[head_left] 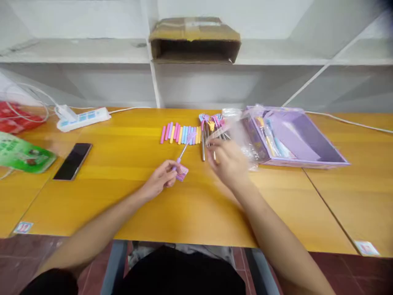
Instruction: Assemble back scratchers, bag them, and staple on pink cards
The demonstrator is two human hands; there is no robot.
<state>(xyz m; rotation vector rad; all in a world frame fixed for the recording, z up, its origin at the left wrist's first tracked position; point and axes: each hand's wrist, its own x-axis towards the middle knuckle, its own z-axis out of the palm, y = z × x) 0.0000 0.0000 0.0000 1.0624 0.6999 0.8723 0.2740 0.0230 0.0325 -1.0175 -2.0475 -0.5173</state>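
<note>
My left hand [161,177] rests on the yellow table [129,205], fingers pinched on a thin purple stick with a small pink tag [181,172] at its lower end. My right hand [229,162] is blurred by motion just right of it, closed on a clear plastic wrapper [229,129]. Behind the hands lies a row of pastel handles [181,134] in pink, yellow and blue. Beside the row lie several small hand-shaped toys on metal rods [210,123].
An open purple box [307,141] with packets inside lies at the right. A black phone [73,160], a green packet [21,153], a red item [15,118] and a white power strip [82,119] lie at the left. A cardboard box [195,39] sits on the white shelf behind.
</note>
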